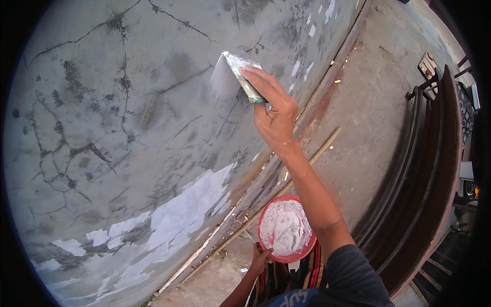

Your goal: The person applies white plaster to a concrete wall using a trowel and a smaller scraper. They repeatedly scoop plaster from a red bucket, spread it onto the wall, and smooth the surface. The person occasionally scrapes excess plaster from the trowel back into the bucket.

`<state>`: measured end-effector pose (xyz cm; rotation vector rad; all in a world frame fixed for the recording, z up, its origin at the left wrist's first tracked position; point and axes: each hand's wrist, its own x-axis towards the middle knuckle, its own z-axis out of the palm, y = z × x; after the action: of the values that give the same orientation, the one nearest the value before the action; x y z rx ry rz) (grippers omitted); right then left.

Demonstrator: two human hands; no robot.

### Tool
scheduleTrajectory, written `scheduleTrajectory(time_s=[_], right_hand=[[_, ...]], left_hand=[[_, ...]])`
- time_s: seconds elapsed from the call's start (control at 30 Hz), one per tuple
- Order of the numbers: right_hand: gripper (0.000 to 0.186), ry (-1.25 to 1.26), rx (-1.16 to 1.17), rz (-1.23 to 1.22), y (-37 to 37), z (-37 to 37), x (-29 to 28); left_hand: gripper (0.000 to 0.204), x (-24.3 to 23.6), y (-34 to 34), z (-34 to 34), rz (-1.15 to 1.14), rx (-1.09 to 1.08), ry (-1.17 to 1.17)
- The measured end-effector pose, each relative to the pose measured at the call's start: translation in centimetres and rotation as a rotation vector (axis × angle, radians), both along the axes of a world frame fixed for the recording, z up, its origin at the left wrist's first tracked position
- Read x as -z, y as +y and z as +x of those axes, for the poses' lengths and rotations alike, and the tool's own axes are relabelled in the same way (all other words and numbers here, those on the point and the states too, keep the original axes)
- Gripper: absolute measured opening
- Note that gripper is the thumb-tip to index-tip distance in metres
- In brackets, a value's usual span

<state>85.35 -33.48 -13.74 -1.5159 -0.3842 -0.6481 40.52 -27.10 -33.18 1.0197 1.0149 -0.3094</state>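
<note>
wall [128, 117]: cracked matt concrete | bowl [266, 215]: glossy red plastic | putty [286, 227]: wet white paste

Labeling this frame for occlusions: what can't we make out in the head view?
- Scraper: handle hidden under right hand.
- Left hand: fingers hidden behind red bowl rim; thin tool in it too small to identify.
- Dark items at right edge: cut off, blurred.

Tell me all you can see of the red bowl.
The red bowl is round and shallow, plastic by its look, with a thin red rim. It is nearly full of white putty, churned into ridges. It sits low in the view, tilted toward the camera, above the concrete floor. The left hand grips its lower edge; a striped cloth lies beneath.
</note>
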Motion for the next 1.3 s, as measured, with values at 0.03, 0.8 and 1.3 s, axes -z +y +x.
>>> scheduleTrajectory(time_s=[0.03,0.8,1.3], right_hand=[[0.061,0.014,0.003,-0.017,0.5,-0.8,0.4],[0.054,-0.483,-0.215,-0.689,-3.3,-0.5,4.8],[0.061,-0.75,-0.062,-0.43,-2.3,1.0,2.3]], left_hand=[[0.047,0.3,0.1,-0.1,0.013,-0.01,0.005],[0.052,7.5,-4.6,5.2,-0.074,-0.325,-0.122],[0.061,23.6,0.4,10.3,-0.123,-0.23,-0.28]])
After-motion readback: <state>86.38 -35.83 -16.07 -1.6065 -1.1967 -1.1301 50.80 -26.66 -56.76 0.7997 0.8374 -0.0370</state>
